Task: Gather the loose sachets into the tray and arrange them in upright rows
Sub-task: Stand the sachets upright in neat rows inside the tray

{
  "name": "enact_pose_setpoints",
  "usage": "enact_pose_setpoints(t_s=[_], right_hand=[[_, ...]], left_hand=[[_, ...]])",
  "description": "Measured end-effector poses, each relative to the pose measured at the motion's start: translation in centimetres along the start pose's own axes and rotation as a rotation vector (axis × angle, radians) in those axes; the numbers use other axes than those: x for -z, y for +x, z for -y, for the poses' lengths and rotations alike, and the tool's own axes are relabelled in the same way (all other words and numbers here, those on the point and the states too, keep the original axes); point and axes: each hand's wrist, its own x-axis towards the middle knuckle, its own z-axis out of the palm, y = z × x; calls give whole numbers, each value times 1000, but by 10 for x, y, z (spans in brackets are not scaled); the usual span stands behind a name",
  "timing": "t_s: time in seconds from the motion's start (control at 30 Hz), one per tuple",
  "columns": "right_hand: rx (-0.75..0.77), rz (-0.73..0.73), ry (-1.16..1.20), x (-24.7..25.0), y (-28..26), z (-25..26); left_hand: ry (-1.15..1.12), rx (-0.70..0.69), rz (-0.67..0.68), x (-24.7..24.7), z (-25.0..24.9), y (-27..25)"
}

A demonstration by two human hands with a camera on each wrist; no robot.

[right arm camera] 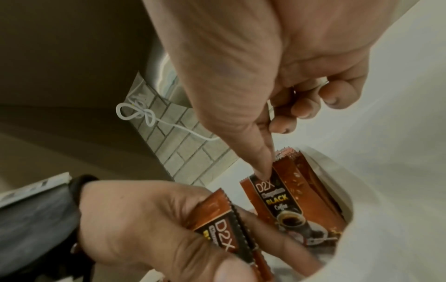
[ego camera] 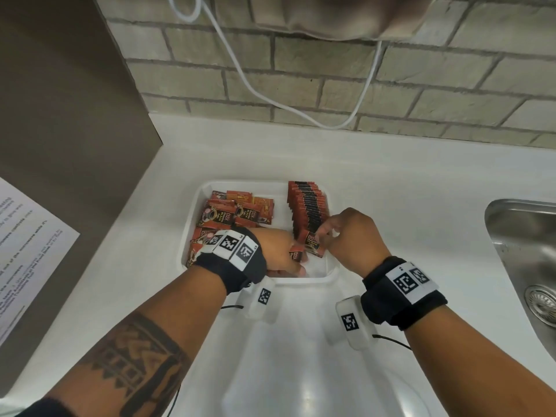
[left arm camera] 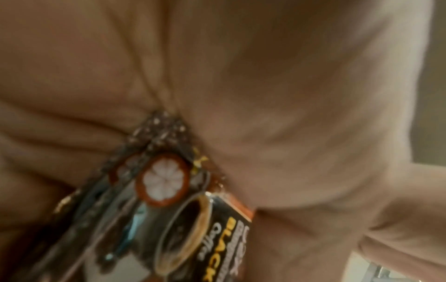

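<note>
A white tray sits on the white counter. Several loose red-and-black coffee sachets lie flat in its left half. A tight upright row of sachets fills its right side. My right hand pinches the top of the front sachet of that row; in the right wrist view the thumb presses this front sachet. My left hand is at the tray's front edge and grips a few sachets, seen as a small stack of sachets and close up as held sachets.
A steel sink with its drain lies to the right. A white cable hangs down the brick wall behind the tray. A printed sheet is on the brown panel at the left. Bare counter extends in front of the tray.
</note>
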Motion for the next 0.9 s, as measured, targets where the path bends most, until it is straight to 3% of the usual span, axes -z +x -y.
enact_pose_setpoints(t_s=[0.17,0.9], right_hand=[[25,27,-142,-11,10,-1],[-1,77,-18,-2,11,-6]], left_hand=[[64,19,34,-8,-6,22],[-51,25,40,-6,-2,28]])
